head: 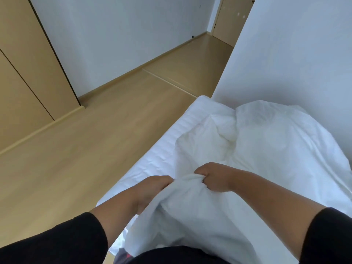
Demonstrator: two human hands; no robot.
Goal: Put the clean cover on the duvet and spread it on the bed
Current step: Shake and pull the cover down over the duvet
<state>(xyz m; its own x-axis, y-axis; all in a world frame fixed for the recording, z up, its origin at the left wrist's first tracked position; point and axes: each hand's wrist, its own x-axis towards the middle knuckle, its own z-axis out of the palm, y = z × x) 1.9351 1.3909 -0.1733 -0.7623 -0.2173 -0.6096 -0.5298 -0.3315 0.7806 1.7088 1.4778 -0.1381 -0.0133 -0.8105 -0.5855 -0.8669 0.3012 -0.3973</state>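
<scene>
White bedding [190,202] is bunched in my left hand [158,184] and right hand [213,178], fingers clenched on it; beyond them it lies crumpled on the bed [152,159], so spreading remains.

We stand at the foot of the bed [152,161], which runs toward 1 o'clock along the wall [295,54] at 2. The duvet [266,145] lies bunched on it ahead of us. Floor [95,130] spreads toward 10, the wardrobe [24,73] beyond it at 10, a door [228,20] far off at 12.
</scene>
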